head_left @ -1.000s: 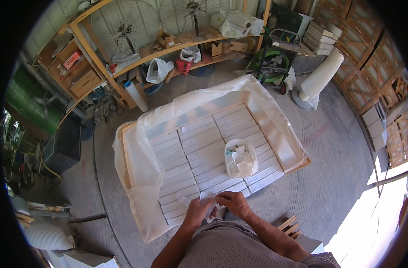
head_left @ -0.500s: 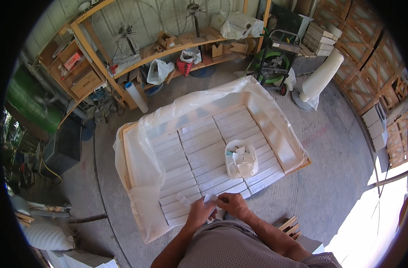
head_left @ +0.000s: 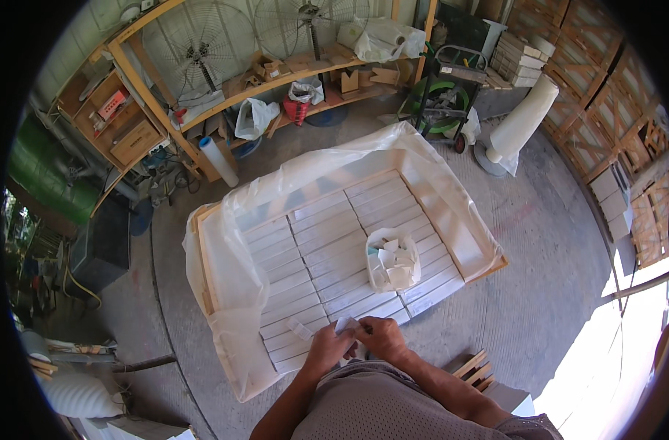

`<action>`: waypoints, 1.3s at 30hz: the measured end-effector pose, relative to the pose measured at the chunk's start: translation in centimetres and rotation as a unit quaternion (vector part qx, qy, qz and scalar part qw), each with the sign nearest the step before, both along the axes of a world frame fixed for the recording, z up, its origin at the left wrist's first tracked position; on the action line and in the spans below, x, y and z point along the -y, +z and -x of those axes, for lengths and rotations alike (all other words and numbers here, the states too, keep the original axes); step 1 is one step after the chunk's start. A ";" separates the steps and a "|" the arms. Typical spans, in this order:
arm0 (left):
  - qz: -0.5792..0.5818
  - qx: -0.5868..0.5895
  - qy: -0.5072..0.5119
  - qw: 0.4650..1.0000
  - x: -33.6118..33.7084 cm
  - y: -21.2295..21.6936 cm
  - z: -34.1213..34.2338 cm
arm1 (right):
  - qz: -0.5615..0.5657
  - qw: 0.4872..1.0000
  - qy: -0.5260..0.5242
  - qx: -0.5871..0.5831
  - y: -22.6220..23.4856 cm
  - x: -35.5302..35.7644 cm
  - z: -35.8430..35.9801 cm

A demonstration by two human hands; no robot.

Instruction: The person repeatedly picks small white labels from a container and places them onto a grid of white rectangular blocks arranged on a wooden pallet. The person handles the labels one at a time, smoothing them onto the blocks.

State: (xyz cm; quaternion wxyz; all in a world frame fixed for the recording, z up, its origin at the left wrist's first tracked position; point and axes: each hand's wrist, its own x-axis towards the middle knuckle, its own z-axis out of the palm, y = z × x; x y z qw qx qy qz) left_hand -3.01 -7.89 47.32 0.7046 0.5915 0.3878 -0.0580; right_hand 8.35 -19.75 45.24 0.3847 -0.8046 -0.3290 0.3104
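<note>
- Hands first: my left hand point(head_left: 327, 346) and right hand point(head_left: 375, 337) meet at the near edge of the wooden crate point(head_left: 207, 290), both pinching one small white paper piece point(head_left: 347, 325) between the fingertips — neither hand is spread flat or empty.
- Slip risk, as I judge it: the piece is thin and held only at its edges, so a loose pinch could let it flutter down onto the tiles or over the crate's near rim.
- A second small white slip point(head_left: 300, 329) lies loose on the tiles just left of my left hand; a brush of my wrist could sweep it off.
- The crate is lined with clear plastic sheeting point(head_left: 224, 271) that drapes over the walls — it could snag a forearm and drag across the rows.
- Inside the crate: long white tiles point(head_left: 327, 242) packed in neat rows, filling the floor.
- On top of those rows, towards the right, sits a small plastic bag point(head_left: 391, 258), mouth open, holding more white pieces; a nudge could tip it.
</note>
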 end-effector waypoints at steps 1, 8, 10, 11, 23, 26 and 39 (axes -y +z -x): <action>0.023 -0.008 0.007 1.000 -0.1 0.3 0.0 | 0.007 1.000 0.000 -0.013 0.3 0.0 -0.1; 0.166 0.026 0.066 0.984 -1.2 0.3 0.6 | -0.035 0.983 -0.058 -0.172 2.9 0.1 -0.8; 0.181 0.034 0.090 0.979 -1.2 0.0 0.7 | -0.089 0.992 -0.060 -0.065 2.5 0.4 -0.4; 0.179 0.034 0.100 0.978 -1.1 0.1 0.7 | -0.115 0.991 -0.060 -0.012 2.2 0.5 -0.2; 0.030 0.064 0.071 0.995 0.9 0.5 0.7 | -0.053 0.996 -0.046 -0.054 2.3 0.0 -0.3; 0.034 0.070 0.048 0.996 0.6 -0.1 1.2 | -0.029 0.986 -0.061 -0.155 2.4 0.2 -1.1; 0.187 0.129 0.087 0.970 1.2 -3.9 -0.9 | 0.023 0.972 -0.045 -0.228 -0.6 1.5 -3.1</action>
